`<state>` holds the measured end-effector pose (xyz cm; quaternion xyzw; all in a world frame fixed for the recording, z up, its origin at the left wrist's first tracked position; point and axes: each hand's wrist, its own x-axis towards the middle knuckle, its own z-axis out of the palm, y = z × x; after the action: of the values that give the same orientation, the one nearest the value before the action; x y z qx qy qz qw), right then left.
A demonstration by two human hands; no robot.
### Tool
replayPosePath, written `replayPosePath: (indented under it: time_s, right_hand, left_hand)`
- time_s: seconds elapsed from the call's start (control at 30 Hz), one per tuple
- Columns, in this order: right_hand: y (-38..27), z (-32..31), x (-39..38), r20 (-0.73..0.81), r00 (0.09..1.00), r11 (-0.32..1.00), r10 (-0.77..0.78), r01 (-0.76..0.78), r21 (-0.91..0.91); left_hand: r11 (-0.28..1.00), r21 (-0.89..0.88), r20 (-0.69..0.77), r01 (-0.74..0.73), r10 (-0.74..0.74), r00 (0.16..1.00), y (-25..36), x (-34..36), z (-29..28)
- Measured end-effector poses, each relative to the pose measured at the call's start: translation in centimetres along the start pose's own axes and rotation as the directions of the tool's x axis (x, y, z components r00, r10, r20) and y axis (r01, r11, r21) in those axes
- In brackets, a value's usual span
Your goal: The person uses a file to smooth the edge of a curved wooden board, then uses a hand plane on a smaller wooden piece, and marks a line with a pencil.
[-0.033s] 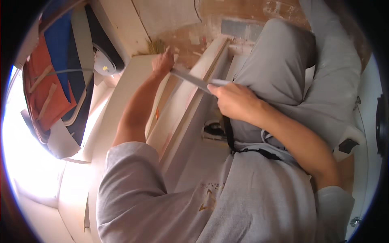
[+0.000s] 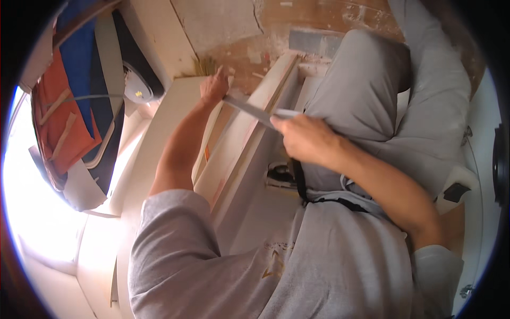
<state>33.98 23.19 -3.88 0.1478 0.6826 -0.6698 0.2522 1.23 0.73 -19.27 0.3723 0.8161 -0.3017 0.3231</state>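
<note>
A long, flat grey strip [image 2: 248, 109] runs slantwise between my hands, over the pale boards. My right hand [image 2: 308, 139] is closed on its near end, the index finger lying along it. At the far end is my left hand [image 2: 215, 87], its fingers mostly curled and one finger sticking up; the strip's tip disappears by the palm, so the grip there is partly hidden. A second pale edge [image 2: 288, 112] shows beside the right hand; I cannot tell if it belongs to the strip. Below the strip lies a long pale wooden rail [image 2: 252, 119].
A wide cream panel [image 2: 159, 133] stands left of the rail. Orange cloth [image 2: 66, 125] and blue cloth [image 2: 77, 69] hang at far left, near bright light. My bent grey-trousered leg [image 2: 356, 85] is on the right. A dark round-ended thing [image 2: 279, 173] lies in the recess by my waist.
Almost nothing differs. The view has shifted a little; both hands keep their places at the two ends of the strip.
</note>
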Motion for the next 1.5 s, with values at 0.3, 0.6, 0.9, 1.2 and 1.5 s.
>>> replayPosePath:
  time_s: [0.3, 0.6, 0.9, 1.2, 1.5]
  right_hand:
    - [-2.0, -7.1, -16.4, 0.100, 0.995, 0.999, -0.027, 0.023, 0.045]
    - [0.4, 0.4, -1.3, -0.003, 0.999, 0.999, 0.032, -0.032, 0.004]
    - [-0.7, -4.3, -13.4, 0.030, 0.999, 0.995, 0.024, -0.026, 0.099]
    - [-0.4, -1.7, -6.4, 0.031, 0.998, 0.998, 0.057, -0.057, 0.006]
    - [0.5, 0.2, -2.6, -0.003, 0.996, 0.993, 0.093, -0.093, 0.073]
  left_hand:
    - [0.928, -0.273, 0.019, -0.252, 0.267, 0.963, 8.7, -13.7, -11.7]
    - [0.987, -0.156, -0.089, -0.029, 0.015, 0.996, 1.7, -0.4, -1.4]
    - [0.984, -0.109, 0.109, -0.139, 0.151, 0.983, 8.2, -8.0, -6.9]
    - [0.959, -0.274, -0.004, -0.072, 0.074, 0.997, 4.1, -3.4, -3.8]
    - [0.981, -0.069, 0.007, -0.182, 0.182, 0.983, 2.3, 1.5, 0.9]
